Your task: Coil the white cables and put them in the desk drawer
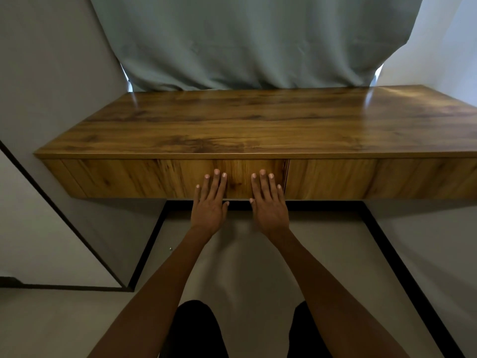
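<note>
palms of my left hand [209, 205] and right hand [269, 206] lie flat, fingers [216, 182] spread, on the shut drawer front [129, 177] ahead; opening it looks next.

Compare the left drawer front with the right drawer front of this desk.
The left drawer front has both hands flat on it, the left hand and right hand; the right drawer front is untouched. The left drawer front shows whole, while the right drawer front runs off the picture's edge. Both are shut, handle-free, and match the wood-grain desk top.
</note>
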Tool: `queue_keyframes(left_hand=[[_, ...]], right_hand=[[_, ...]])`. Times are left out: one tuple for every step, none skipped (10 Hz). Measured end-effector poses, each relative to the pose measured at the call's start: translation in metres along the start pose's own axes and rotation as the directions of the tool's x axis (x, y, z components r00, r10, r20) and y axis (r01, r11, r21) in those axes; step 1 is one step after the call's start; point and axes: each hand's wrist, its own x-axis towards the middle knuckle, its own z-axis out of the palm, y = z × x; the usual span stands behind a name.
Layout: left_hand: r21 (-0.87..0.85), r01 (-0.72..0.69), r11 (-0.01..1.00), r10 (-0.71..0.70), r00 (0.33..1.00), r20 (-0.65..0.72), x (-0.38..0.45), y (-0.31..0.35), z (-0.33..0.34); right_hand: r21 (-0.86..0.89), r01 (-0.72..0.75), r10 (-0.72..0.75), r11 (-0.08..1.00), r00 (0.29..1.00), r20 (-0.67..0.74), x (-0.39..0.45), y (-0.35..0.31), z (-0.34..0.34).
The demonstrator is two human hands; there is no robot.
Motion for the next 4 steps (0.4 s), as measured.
queue_keyframes(left_hand=[[-0.012, -0.026, 1.000, 0.027, 0.996, 0.087, 0.002, -0.002, -0.019], [-0.082, -0.018, 0.996, 0.026, 0.995, 0.097, 0.000, 0.001, -0.034], [-0.162, -0.085, 0.983, 0.070, 0.993, -0.101, 0.010, 0.009, -0.064], [-0.157, -0.126, 0.979, 0.092, 0.974, -0.208, 0.026, 0.022, -0.091]], right_hand=[[0.002, -0.004, 0.004, 1.000, 0.999, 0.053, 0.000, 0.000, -0.014], [0.031, 0.001, -0.004, 1.000, 0.996, 0.087, -0.004, -0.004, -0.027], [0.084, 0.057, -0.053, 0.995, 0.998, -0.044, -0.003, 0.000, -0.052], [0.125, 0.097, -0.072, 0.987, 0.980, -0.185, 0.008, 0.002, -0.078]])
